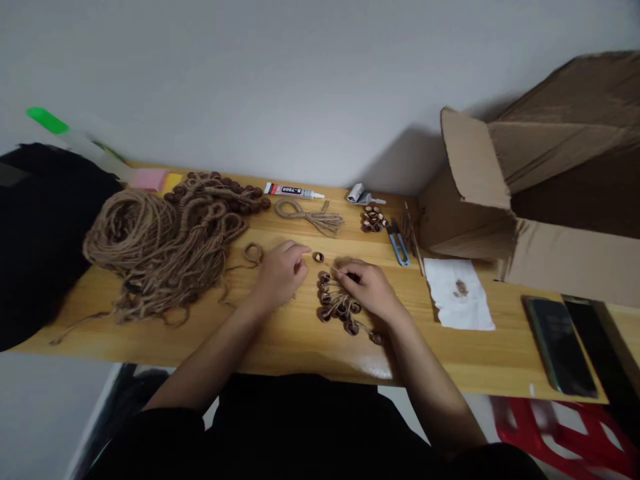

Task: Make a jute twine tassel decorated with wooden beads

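A small hollow brown nutshell lies on the table just beyond my left hand's fingertips. My left hand holds nothing, its index finger stretched toward that shell and its thumb apart. My right hand is closed in a pinch on a thin piece of jute twine, whose tip points toward the shell. Below and left of my right hand is a cluster of brown shells with twine strands running from them, partly hidden by the hand. A small coil of twine sits to the left of my left hand.
A big twine heap with brown beads covers the left. Along the wall are a glue tube, a tied twine bundle, loose shells and blue snips. Rightward: a stained tissue, cardboard box and phone.
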The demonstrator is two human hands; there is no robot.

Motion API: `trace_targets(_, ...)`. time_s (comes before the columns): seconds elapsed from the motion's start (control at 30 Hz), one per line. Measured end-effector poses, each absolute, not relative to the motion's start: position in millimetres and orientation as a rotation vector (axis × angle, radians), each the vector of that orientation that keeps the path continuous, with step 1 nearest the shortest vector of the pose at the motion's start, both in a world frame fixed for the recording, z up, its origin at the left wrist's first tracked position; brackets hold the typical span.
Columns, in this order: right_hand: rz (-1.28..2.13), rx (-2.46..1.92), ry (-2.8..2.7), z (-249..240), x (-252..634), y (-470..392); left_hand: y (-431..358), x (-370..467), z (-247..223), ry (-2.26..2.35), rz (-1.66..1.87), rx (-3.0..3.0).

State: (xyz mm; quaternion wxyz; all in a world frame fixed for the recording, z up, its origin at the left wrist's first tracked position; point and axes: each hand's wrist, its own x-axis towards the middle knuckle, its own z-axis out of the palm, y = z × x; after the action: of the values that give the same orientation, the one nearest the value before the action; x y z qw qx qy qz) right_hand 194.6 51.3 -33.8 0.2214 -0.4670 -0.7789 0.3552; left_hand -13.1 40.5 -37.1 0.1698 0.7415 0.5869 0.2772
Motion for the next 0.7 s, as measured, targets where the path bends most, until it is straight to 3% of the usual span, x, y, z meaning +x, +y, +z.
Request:
trace_targets(0.43, 0.978, -1.271, -2.163, -30.3, 193.7, 50.7, 37.7, -4.7, -40.0, 1.526, 0.968, 1.939)
trace_targets(0.7, 0.957, -1.275, -2.177, -32.5, 194.4, 50.9, 39.8, -2.0, -27.4, 1.044, 1.256, 0.943)
